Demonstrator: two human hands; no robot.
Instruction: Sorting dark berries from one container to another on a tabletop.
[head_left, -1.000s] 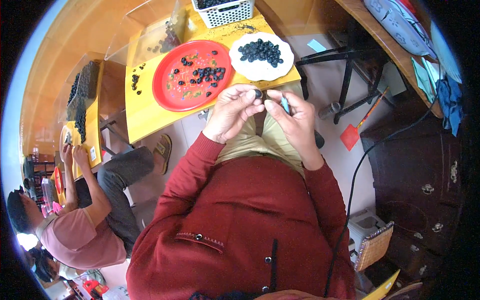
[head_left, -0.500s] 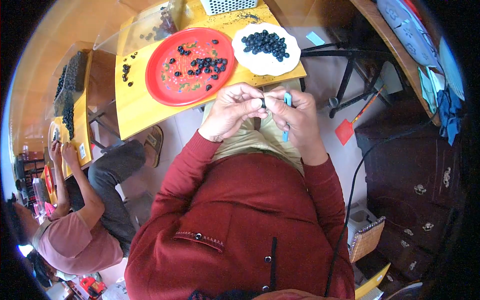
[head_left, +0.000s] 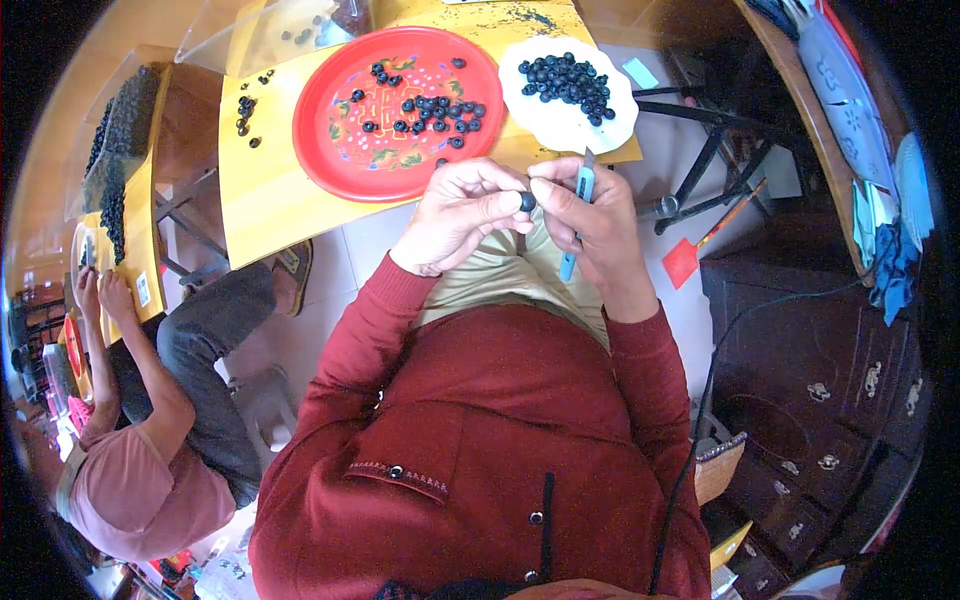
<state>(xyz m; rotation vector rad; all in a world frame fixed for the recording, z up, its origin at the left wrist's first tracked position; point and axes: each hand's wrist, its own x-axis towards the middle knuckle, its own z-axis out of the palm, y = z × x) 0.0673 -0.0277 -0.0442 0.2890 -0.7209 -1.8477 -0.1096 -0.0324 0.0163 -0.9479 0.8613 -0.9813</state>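
Note:
My left hand (head_left: 455,215) pinches a small, dark, round bead (head_left: 527,201) between thumb and fingertips, above my lap. My right hand (head_left: 592,215) meets it there, its thumb and forefinger tips close against the bead. Tucked in the right hand's fingers is a light-blue craft knife (head_left: 584,185), its short blade pointing away from me. Just beyond my hands, a red round tray (head_left: 315,125) carries several loose dark beads (head_left: 440,112). A white scalloped plate (head_left: 525,128) to its right holds a heap of similar beads (head_left: 570,80).
Both dishes stand on a yellow wooden table (head_left: 245,215), with a few beads and dark crumbs on it. A clear plastic box (head_left: 225,45) is at the far left. At left, another person (head_left: 150,470) sits working. A red fly swatter (head_left: 682,262) and dark drawers (head_left: 800,400) are at right.
The table and dishes sit higher in view as my head shifted. The knife has tilted, and its blade now shows above my right hand. The held bead is more exposed.

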